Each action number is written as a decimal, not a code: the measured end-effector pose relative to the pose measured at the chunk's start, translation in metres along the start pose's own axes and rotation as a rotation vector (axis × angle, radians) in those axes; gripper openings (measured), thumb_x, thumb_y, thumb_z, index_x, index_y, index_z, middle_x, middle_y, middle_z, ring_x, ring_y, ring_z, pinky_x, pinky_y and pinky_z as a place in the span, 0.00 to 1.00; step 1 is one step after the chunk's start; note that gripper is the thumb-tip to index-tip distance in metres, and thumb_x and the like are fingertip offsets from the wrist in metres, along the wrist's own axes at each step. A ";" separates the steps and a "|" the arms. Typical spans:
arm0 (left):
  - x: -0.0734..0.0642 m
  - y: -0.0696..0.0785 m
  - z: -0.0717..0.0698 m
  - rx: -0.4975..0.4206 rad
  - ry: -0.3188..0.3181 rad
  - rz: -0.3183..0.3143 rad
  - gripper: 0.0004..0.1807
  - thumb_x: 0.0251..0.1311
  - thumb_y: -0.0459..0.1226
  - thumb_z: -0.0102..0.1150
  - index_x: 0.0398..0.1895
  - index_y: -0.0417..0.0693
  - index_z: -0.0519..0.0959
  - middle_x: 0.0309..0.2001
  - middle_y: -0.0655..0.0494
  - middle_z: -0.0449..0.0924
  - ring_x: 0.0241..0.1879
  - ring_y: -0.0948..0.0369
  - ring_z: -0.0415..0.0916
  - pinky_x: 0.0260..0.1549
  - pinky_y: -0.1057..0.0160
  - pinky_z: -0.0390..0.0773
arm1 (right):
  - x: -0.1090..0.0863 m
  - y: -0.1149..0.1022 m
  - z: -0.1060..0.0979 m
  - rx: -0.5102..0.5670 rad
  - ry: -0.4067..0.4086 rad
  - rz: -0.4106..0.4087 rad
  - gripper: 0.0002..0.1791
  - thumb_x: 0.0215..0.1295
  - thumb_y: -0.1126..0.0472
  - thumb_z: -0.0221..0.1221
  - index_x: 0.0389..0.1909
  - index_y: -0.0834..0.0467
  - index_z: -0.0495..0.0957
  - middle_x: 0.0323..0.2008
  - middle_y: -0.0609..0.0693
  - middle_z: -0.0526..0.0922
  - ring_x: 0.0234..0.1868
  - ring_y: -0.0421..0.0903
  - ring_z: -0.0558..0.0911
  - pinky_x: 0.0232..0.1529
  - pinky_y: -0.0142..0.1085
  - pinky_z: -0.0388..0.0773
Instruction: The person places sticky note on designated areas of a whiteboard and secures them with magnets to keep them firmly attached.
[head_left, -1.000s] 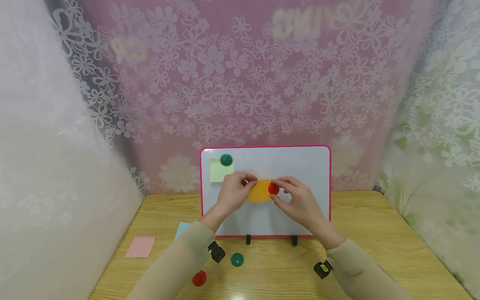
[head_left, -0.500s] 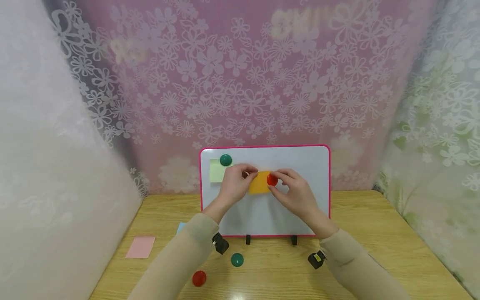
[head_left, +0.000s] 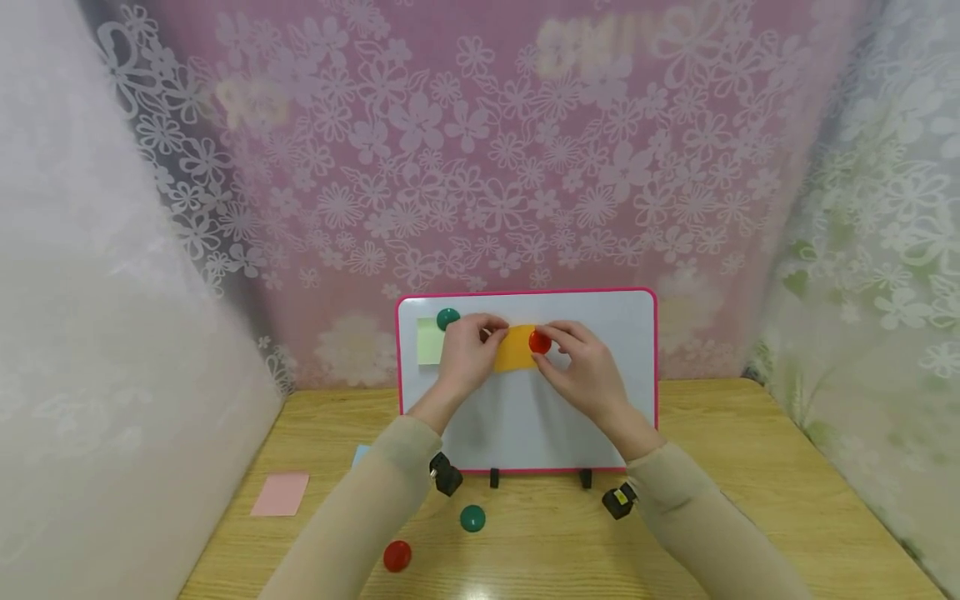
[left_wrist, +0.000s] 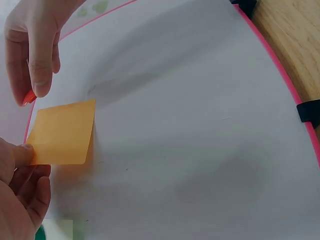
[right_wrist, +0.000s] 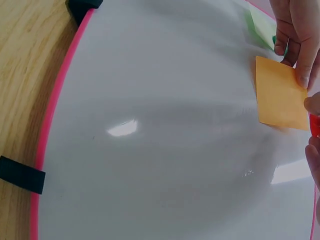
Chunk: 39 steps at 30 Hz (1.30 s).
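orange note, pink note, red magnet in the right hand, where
Orange note (right_wrist: 282,94), right wrist view, middle of its face.
Pink note (head_left: 281,494), head view, middle of its face.
Held red magnet (head_left: 538,342), head view, front face.

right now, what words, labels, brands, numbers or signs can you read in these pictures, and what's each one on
No text reads clearly.
Pale letter-like shapes on the pink backdrop: too blurred to read.
Yellow label on the right wrist camera: any print is too small to read.
Orange note, pale green note, pink note, whiteboard: no writing visible.
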<state>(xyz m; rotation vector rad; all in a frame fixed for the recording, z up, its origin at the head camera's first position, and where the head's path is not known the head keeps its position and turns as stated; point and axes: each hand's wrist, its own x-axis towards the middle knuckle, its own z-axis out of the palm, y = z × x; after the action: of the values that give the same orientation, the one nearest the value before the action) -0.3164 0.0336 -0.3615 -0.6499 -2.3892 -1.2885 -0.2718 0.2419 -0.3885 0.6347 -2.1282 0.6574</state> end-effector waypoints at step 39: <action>0.012 0.003 -0.004 0.112 0.061 -0.062 0.08 0.74 0.37 0.68 0.48 0.44 0.91 0.42 0.54 0.89 0.38 0.58 0.80 0.42 0.64 0.84 | 0.030 -0.001 0.025 -0.054 -0.015 0.020 0.22 0.61 0.64 0.77 0.55 0.67 0.87 0.51 0.59 0.86 0.51 0.58 0.84 0.58 0.49 0.83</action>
<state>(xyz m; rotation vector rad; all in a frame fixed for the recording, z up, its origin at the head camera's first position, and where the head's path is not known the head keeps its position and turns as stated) -0.3244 0.0345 -0.3510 -0.5007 -2.4280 -1.1713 -0.3012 0.2186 -0.3775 0.5915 -2.1609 0.6057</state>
